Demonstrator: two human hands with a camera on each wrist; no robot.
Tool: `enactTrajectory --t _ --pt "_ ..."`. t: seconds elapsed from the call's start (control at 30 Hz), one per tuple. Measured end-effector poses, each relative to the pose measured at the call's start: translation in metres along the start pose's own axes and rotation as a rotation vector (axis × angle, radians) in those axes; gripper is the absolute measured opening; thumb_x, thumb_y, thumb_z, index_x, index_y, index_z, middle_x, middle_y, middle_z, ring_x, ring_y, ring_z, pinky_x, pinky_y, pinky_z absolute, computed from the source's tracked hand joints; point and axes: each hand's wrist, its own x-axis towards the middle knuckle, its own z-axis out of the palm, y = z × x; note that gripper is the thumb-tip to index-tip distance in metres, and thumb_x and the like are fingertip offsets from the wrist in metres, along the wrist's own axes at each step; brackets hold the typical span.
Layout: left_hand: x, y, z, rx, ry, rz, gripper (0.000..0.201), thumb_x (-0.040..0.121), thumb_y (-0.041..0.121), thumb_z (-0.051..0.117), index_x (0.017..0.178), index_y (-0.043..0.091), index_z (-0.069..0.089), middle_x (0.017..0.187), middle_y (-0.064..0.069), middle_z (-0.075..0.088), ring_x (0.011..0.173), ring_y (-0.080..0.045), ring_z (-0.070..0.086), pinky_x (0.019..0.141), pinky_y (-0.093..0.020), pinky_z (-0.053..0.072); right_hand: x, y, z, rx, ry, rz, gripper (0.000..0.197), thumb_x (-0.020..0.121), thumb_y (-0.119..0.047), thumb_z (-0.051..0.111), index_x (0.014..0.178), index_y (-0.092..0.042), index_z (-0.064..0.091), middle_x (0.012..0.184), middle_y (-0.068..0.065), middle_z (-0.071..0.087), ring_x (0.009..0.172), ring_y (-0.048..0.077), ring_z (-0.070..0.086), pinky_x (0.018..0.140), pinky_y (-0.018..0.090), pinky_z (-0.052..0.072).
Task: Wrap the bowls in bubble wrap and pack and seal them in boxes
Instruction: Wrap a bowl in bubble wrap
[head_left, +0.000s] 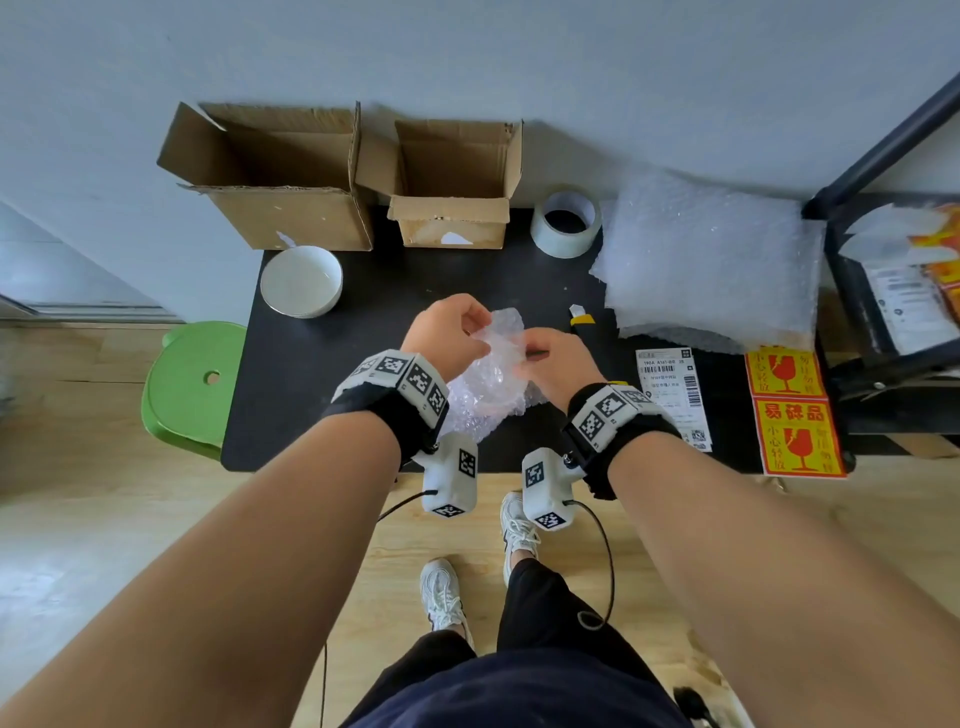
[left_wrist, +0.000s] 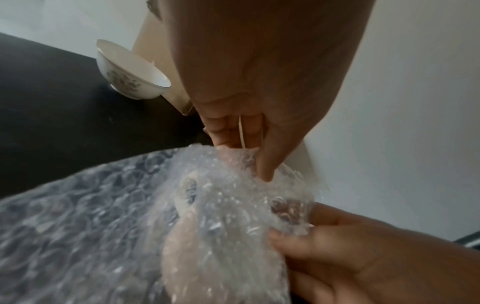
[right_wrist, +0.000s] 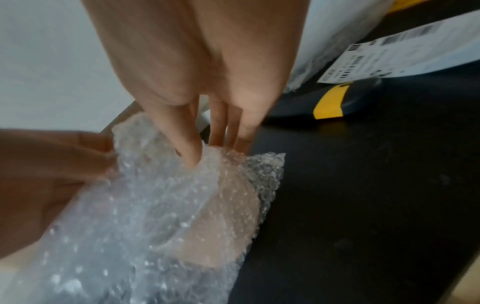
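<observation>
Both hands hold one crumpled piece of bubble wrap (head_left: 491, 379) just above the middle of the black table (head_left: 363, 364). My left hand (head_left: 478, 327) pinches its upper edge between thumb and fingers (left_wrist: 265, 170). My right hand (head_left: 525, 353) pinches the facing edge, its fingers (right_wrist: 193, 156) dug into the wrap (right_wrist: 168, 216). A pale rounded shape shows through the plastic; I cannot tell whether it is a bowl. An unwrapped white bowl (head_left: 301, 280) stands upright at the table's back left, in front of the boxes, and appears in the left wrist view as a patterned bowl (left_wrist: 130, 74).
Two open cardboard boxes, a large box (head_left: 275, 176) and a small box (head_left: 452, 182), stand at the back. A tape roll (head_left: 566, 221), stacked bubble wrap (head_left: 711, 260), a yellow knife (head_left: 582, 319), a shipping label (head_left: 670, 384) and fragile stickers (head_left: 795, 410) lie right. A green stool (head_left: 192, 384) stands left, a black shelf (head_left: 883, 260) right.
</observation>
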Motion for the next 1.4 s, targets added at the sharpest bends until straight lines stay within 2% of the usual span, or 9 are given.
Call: enactTrajectory --t 0.23,0.37,0.53,0.63,0.73,0.97,1.13,1.3,1.4 --pt "-0.007 -0.001 0.004 0.222 -0.076 0.05 0.021 0.087 0.007 0.061 0.089 0.024 0.073 0.107 0.004 0.067 0.101 -0.012 0.061 0.082 -0.02 0.043 0.0 -0.002 -0.007 0.432 0.077 0.269 0.011 0.097 -0.024 0.056 0.1 -0.013 0.058 0.107 0.012 0.065 0.095 0.026 0.068 0.091 0.042 0.056" --pt "-0.008 0.0 0.01 0.321 -0.13 0.054 0.032 0.093 0.006 0.049 0.101 0.024 0.074 0.122 0.002 0.063 0.113 -0.017 0.056 0.096 -0.026 0.044 -0.006 -0.008 -0.007 0.107 0.046 0.169 0.03 0.085 -0.028 0.072 0.106 -0.01 0.06 0.101 0.005 0.065 0.09 0.019 0.062 0.087 0.032 0.052" --pt "-0.01 -0.005 0.006 0.079 0.025 -0.017 0.037 0.093 0.006 0.046 0.12 0.023 0.066 0.113 0.003 0.068 0.108 -0.015 0.059 0.091 -0.024 0.044 -0.008 -0.008 0.0 -0.17 0.043 0.181 0.025 0.087 -0.026 0.065 0.097 -0.004 0.063 0.089 0.009 0.063 0.079 0.02 0.056 0.075 0.035 0.046" --pt "-0.008 -0.017 0.008 0.191 0.13 -0.066 0.044 0.09 0.021 0.06 0.133 0.021 0.054 0.126 -0.005 0.055 0.121 -0.024 0.049 0.1 -0.036 0.044 -0.009 -0.009 0.001 -0.171 0.034 0.221 0.016 0.088 -0.029 0.063 0.092 -0.015 0.059 0.091 0.003 0.061 0.085 0.021 0.059 0.075 0.031 0.045" --pt "-0.002 -0.028 0.011 0.241 -0.044 -0.285 0.071 0.088 0.043 0.061 0.147 0.013 0.035 0.145 -0.012 0.041 0.133 -0.03 0.039 0.108 -0.043 0.038 -0.006 -0.008 0.001 -0.035 0.025 0.262 0.009 0.086 -0.02 0.067 0.083 -0.016 0.06 0.088 0.01 0.069 0.084 0.029 0.068 0.082 0.041 0.057" --pt "0.006 -0.033 0.013 0.129 -0.24 -0.387 0.067 0.085 0.06 0.059 0.123 0.005 0.058 0.117 -0.014 0.064 0.102 -0.026 0.06 0.078 -0.03 0.04 -0.003 -0.003 -0.013 0.296 -0.009 0.332 0.016 0.086 0.004 0.066 0.102 0.004 0.066 0.088 0.02 0.065 0.081 0.034 0.066 0.081 0.048 0.058" --pt "0.013 -0.023 0.018 -0.144 -0.118 -0.521 0.097 0.072 0.048 0.078 0.141 0.007 0.025 0.123 -0.01 0.052 0.107 -0.025 0.057 0.091 -0.036 0.051 0.009 0.003 -0.02 0.415 -0.022 0.354 0.019 0.088 0.007 0.062 0.106 0.0 0.067 0.106 0.02 0.067 0.096 0.03 0.068 0.085 0.041 0.058" --pt "0.018 -0.012 0.014 -0.183 -0.008 -0.408 0.083 0.075 0.026 0.079 0.14 0.01 0.029 0.114 -0.004 0.047 0.1 -0.018 0.049 0.079 -0.027 0.04 0.023 -0.002 -0.022 0.479 -0.049 0.31 0.016 0.086 0.009 0.063 0.092 -0.005 0.066 0.092 0.012 0.065 0.099 0.03 0.065 0.086 0.039 0.057" --pt "0.025 -0.004 0.005 -0.077 0.022 -0.275 0.076 0.072 0.017 0.077 0.137 0.015 0.038 0.114 0.0 0.047 0.102 -0.018 0.051 0.08 -0.026 0.041 0.036 -0.008 -0.024 0.224 -0.031 0.293 0.015 0.082 -0.005 0.073 0.078 -0.015 0.062 0.081 0.004 0.064 0.084 0.022 0.066 0.08 0.036 0.059"
